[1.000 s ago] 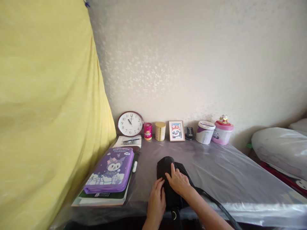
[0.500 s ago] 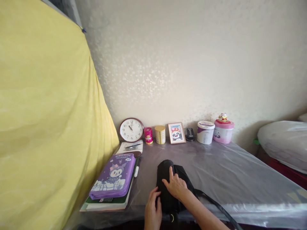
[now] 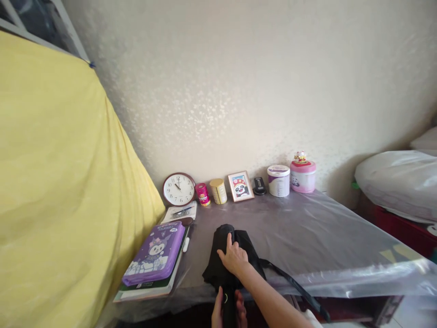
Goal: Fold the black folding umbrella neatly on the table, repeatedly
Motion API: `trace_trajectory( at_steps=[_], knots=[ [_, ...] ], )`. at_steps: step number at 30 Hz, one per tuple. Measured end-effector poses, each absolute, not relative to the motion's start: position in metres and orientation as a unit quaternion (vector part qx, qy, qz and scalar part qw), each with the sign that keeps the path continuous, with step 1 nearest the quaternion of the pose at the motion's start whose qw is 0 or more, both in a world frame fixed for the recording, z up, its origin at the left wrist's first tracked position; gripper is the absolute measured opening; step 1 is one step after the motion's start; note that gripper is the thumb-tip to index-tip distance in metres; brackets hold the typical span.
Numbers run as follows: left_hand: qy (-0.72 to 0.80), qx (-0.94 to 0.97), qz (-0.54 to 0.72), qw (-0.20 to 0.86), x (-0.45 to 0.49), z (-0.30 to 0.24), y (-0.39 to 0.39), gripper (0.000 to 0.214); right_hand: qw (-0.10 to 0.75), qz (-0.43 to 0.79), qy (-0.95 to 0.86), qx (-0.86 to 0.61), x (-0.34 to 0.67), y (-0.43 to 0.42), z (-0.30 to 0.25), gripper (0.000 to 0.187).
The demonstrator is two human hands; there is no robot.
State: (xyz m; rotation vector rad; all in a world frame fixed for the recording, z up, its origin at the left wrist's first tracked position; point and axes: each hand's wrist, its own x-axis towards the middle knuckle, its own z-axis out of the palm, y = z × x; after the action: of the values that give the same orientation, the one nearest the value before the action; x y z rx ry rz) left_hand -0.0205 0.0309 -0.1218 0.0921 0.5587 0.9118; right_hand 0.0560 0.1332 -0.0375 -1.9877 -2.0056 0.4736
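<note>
A folded black umbrella (image 3: 218,259) lies on the plastic-covered table (image 3: 307,237) near its front edge. My right hand (image 3: 233,257) rests on top of the umbrella's fabric, fingers curled and pressed onto it. My left hand (image 3: 228,310) is below the table edge, wrapped round the umbrella's black handle. A black strap (image 3: 293,284) trails from the umbrella to the right over the table edge.
A purple cartoon pencil case (image 3: 153,253) lies on a green book at the left. Along the wall stand a clock (image 3: 178,188), a pink tin, a gold tin, a small picture frame (image 3: 241,186), a white tub and a pink tub (image 3: 302,175). Yellow cloth (image 3: 61,196) hangs left.
My left hand has slid back from the umbrella's body down to its handle below the table edge. The right hand stays on the fabric. The camera has tilted up and shifted.
</note>
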Motion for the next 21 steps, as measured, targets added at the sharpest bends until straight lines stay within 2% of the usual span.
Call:
trace_trajectory(
  at_steps=[2,5,10,17,21],
  knots=[
    [0.229,0.044,0.432,0.871,-0.02,-0.121,0.032,0.032,0.145,0.177,-0.693,-0.683,0.058,0.133,-0.036,0.075],
    [0.224,0.101,0.434,0.867,-0.019,-0.118,0.031,0.037,0.159,0.206,-0.69,-0.676,0.062,0.134,-0.034,0.076],
    [0.347,0.204,0.387,0.83,-0.007,-0.1,0.03,0.043,0.2,0.252,-0.659,-0.68,0.068,0.137,-0.037,0.075],
    [0.568,0.371,0.377,0.63,0.022,-0.082,0.031,0.054,0.319,0.304,-0.599,-0.668,0.071,0.14,-0.042,0.065],
    [0.636,0.429,0.371,0.523,0.034,-0.077,0.032,0.059,0.363,0.304,-0.578,-0.665,0.074,0.138,-0.034,0.07]
  ],
)
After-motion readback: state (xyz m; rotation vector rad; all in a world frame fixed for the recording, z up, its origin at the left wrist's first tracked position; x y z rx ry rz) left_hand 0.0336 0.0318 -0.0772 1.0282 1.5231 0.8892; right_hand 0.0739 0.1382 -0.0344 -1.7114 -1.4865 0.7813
